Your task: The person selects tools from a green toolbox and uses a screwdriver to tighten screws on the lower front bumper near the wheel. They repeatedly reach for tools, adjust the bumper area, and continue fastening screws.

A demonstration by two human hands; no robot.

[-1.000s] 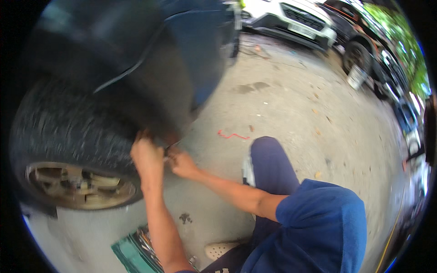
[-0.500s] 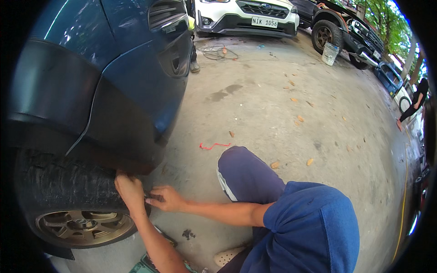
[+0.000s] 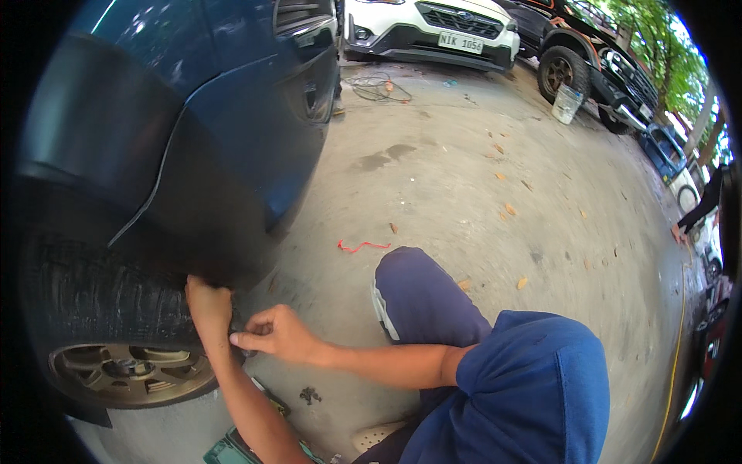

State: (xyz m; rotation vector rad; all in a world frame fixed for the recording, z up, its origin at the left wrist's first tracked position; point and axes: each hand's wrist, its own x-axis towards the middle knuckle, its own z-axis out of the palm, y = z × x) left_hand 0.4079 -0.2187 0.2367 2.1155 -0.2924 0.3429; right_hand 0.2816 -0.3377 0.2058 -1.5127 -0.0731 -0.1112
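Note:
My left hand (image 3: 207, 304) reaches up behind the lower edge of a dark blue car's bumper (image 3: 224, 185), above the front of the tyre (image 3: 116, 298). Its fingers are hidden there, so what they touch does not show. Close beside the left wrist is my right hand (image 3: 282, 334), its fingers curled and the thumb pointing toward the wrist. A small dark thing shows partly below the right fingertips, too unclear to name. Under my left forearm lies an opened green case (image 3: 224, 451). Several small dark pieces (image 3: 310, 396) rest in a pile on the concrete.
A bronze wheel rim (image 3: 131, 370) is at the left. A red strip (image 3: 363, 247) and dry leaves lie on the concrete. Farther off are a coiled cable (image 3: 379, 89), a white car (image 3: 429, 31), a clear bucket (image 3: 566, 104) and a dark pickup. Someone stands at the far right.
My right hand has shifted slightly and turned, with its thumb now against the left wrist area. My left hand stays up behind the bumper edge. The view has tilted a little.

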